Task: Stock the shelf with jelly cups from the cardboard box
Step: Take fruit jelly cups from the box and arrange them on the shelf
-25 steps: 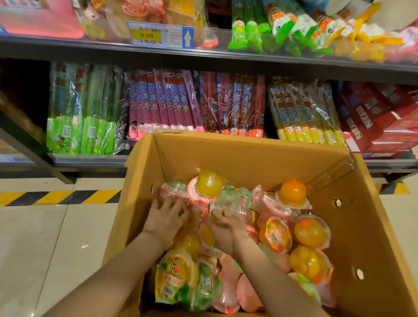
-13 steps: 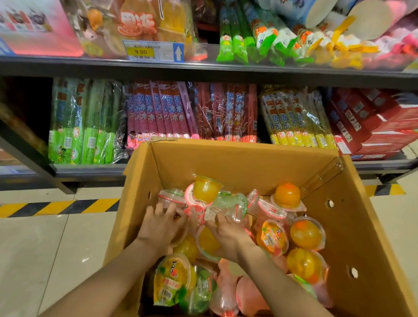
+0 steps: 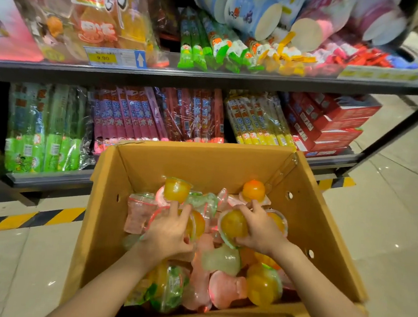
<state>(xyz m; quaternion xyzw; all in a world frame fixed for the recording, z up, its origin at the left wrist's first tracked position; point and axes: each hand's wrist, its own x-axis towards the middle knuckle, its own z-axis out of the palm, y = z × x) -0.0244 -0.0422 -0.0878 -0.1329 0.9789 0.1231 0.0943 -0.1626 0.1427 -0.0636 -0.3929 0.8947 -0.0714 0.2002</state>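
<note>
An open cardboard box [image 3: 306, 217] stands on the floor before the shelf [image 3: 210, 76], holding several loose jelly cups in orange, pink and green. My right hand [image 3: 262, 232] grips an orange jelly cup [image 3: 232, 223] near the middle right of the pile. My left hand [image 3: 169, 233] is curled round another orange jelly cup [image 3: 197, 224] beside it; most of that cup is hidden by my fingers. More cups, such as a yellow one [image 3: 264, 284] and a pink one [image 3: 226, 290], lie nearer the front wall.
The upper shelf carries snack bags with a price tag [image 3: 115, 58], green and yellow tube packs and round tubs. The lower shelf [image 3: 49, 179] holds upright packs of ice-pop sticks and red boxes [image 3: 332, 126]. Yellow-black floor tape [image 3: 28, 218] runs along the tiled floor.
Both hands have closed on orange cups and lifted slightly. The right hand has shifted right. The view has tilted up toward the shelf.
</note>
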